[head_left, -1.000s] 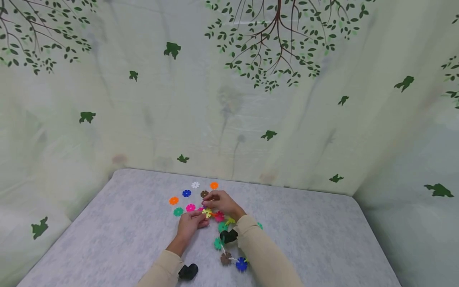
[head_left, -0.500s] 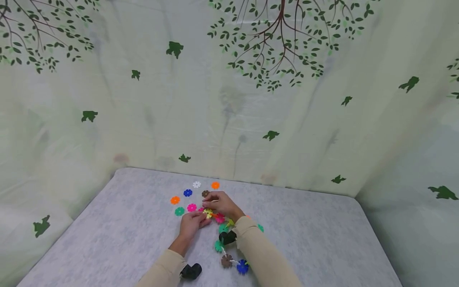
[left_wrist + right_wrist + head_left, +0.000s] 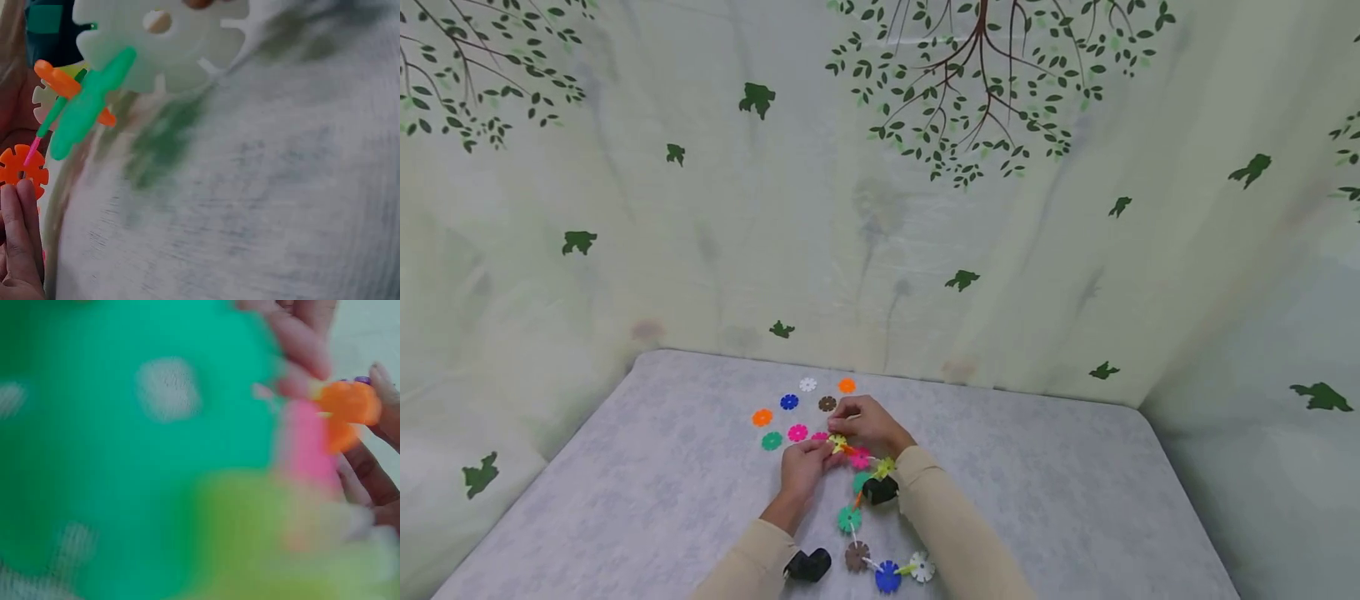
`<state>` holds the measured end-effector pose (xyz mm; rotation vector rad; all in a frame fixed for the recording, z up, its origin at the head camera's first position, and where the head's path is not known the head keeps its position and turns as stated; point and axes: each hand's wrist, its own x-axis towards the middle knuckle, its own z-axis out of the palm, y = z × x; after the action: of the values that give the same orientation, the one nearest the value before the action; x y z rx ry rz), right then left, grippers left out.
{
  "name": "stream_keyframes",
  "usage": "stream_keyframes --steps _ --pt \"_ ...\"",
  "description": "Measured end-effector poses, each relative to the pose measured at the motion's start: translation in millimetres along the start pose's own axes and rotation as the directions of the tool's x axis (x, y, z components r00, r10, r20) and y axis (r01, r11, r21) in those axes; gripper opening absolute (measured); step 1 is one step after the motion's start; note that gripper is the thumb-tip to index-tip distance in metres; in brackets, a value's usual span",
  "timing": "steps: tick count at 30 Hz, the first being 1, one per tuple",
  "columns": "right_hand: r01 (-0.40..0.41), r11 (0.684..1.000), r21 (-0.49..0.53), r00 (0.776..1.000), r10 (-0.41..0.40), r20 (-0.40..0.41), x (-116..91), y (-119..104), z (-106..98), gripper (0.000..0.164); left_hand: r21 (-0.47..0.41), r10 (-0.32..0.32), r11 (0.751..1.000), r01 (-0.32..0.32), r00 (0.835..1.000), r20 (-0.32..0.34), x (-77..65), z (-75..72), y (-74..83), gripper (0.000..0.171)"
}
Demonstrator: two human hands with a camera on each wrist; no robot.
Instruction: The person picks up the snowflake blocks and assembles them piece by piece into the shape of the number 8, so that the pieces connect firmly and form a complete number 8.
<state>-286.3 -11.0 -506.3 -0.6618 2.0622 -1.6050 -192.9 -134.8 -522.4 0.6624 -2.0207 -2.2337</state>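
In the head view my left hand (image 3: 803, 475) pinches a yellow snowflake disc (image 3: 837, 443) at the upper end of a chain of slotted plastic discs. My right hand (image 3: 867, 423) is right against it from the far side, thumb and fingertips pinched together. A bit of purple disc (image 3: 362, 380) shows at the fingertips in the right wrist view, beside an orange disc (image 3: 350, 403). From the hands the chain runs down past a pink disc (image 3: 860, 458), a green disc (image 3: 850, 519) and a brown disc (image 3: 857, 556) to a blue disc (image 3: 888, 577) and a white one (image 3: 922, 567).
Loose discs lie on the grey table (image 3: 1037, 483) beyond the hands, among them an orange disc (image 3: 762, 417), a dark blue disc (image 3: 789, 402) and a loose green disc (image 3: 772, 441). A leaf-printed curtain (image 3: 880, 250) stands behind the table.
The chain's lower part has swung left and toward me, and its white end disc has come out from behind the right sleeve. Both hands stay together, shifted very slightly right.
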Motion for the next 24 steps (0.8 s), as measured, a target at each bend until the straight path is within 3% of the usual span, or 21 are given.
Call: stream_keyframes --steps 5,14,24 --pt "-0.018 1.0 -0.006 1.0 0.018 0.011 -0.2 0.9 -3.4 0.01 -0.054 -0.003 0.999 0.004 1.0 0.017 1.0 2.1 -1.5 0.025" --pt "0.003 0.993 -0.121 1.0 -0.006 -0.023 -1.7 -3.3 -6.6 0.01 -0.102 -0.013 0.995 0.019 0.998 0.062 7.5 -0.8 -4.8 0.028" --pt "0.009 0.989 -0.15 0.999 -0.016 -0.046 -5.3 0.9 -9.1 0.011 -0.084 -0.027 0.996 0.029 0.999 0.035 8.4 6.2 -2.2 0.025"
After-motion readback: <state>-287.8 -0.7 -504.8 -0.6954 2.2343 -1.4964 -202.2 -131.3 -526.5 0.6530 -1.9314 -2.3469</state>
